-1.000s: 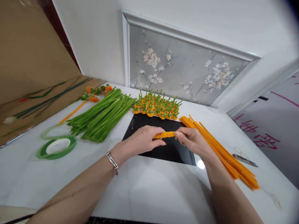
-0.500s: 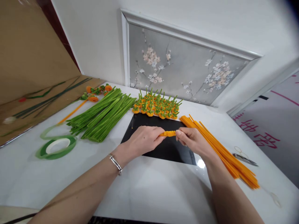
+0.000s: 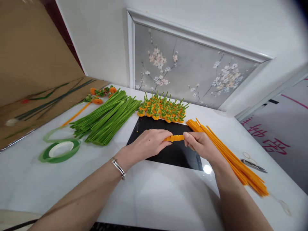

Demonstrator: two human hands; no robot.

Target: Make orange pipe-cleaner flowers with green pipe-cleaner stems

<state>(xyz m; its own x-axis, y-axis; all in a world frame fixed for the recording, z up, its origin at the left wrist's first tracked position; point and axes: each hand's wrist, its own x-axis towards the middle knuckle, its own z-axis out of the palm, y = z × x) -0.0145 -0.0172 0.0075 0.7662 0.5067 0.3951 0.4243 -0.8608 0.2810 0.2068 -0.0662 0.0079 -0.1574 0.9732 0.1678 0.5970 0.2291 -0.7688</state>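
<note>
Between my two hands stretches a coiled orange pipe cleaner point(image 3: 176, 138), held level above a black mat point(image 3: 166, 157). My left hand point(image 3: 154, 141) is closed on its left end, the fingertips partly hidden behind it. With thumb and fingers my right hand point(image 3: 198, 142) pinches the right end. Just beyond the mat stand several small orange pipe-cleaner flowers point(image 3: 163, 110) with short green stems pointing up. A bundle of straight orange pipe cleaners point(image 3: 231, 157) lies beside my right hand.
Green pipe cleaners point(image 3: 108, 118) lie in a heap at the left, near a roll of green tape point(image 3: 77, 149) and some finished orange flowers point(image 3: 97, 101). Scissors point(image 3: 253, 165) rest at the far right. A white wall with a framed panel point(image 3: 192, 61) closes off the back.
My right hand has moved slightly to the right, and the exposed stretch of coiled orange pipe cleaner looks a little longer. Both hands keep their hold. The whole view has shifted slightly.
</note>
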